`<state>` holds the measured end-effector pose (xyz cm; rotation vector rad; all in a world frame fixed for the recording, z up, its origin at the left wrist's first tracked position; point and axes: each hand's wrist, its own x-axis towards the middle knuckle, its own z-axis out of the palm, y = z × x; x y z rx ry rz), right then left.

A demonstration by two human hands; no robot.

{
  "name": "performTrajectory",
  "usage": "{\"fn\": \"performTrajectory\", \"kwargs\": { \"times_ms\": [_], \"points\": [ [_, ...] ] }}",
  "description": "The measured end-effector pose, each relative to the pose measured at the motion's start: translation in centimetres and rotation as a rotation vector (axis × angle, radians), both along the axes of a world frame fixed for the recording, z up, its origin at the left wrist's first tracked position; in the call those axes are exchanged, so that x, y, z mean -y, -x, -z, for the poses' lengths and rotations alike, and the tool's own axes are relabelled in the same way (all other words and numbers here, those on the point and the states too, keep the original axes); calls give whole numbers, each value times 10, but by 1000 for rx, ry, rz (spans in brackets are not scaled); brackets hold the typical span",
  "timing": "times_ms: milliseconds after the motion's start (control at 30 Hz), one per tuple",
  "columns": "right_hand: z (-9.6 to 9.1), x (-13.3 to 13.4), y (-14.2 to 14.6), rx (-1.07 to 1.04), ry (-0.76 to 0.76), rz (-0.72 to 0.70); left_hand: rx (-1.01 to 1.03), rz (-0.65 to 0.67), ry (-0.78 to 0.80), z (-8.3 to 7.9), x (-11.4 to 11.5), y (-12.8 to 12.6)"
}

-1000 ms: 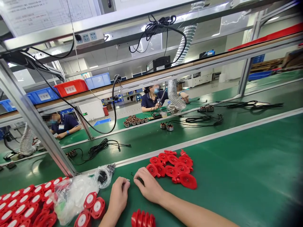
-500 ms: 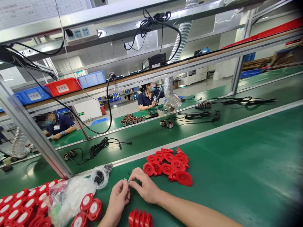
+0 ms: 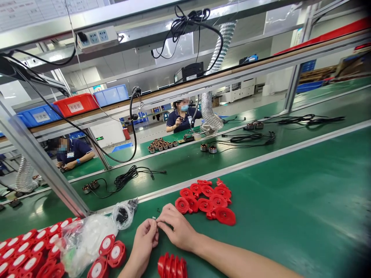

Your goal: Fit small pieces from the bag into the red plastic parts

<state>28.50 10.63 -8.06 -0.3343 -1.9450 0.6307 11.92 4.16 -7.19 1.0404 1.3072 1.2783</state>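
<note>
Fingertips of left hand [image 3: 146,239] and right hand [image 3: 178,227] pinched together on tiny part [image 3: 154,218], red caps [image 3: 207,200] heaped at 2 o'clock within reach.

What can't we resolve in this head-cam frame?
- Small part pinched between left hand and right hand: too small to identify.
- Stack of red discs: cut off by the bottom edge.
- Contents of the clear bag: blurred by crumpled plastic.
- Dark pieces in the small bag: too small to tell.
- Label on the red bin: unreadable at this size.
</note>
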Motion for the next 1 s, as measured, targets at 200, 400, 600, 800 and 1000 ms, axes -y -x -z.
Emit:
{"fn": "performTrajectory", "kwargs": {
  "times_ms": [200,400,600,800,1000],
  "points": [
    [-5,4,-2,48,-24,-66,92,-31,11,-3,0,1],
    [-1,0,-2,72,33,-139,120,-32,23,-5,0,3],
    [-3,-1,-3,-5,141,-130,112,2,16,-6,0,2],
    [-6,-1,-4,17,-26,-99,40,-1,14,3,-1,5],
    [-1,-7,-2,-91,111,2,-154,63,-44,2,4,4]
  ]
}}
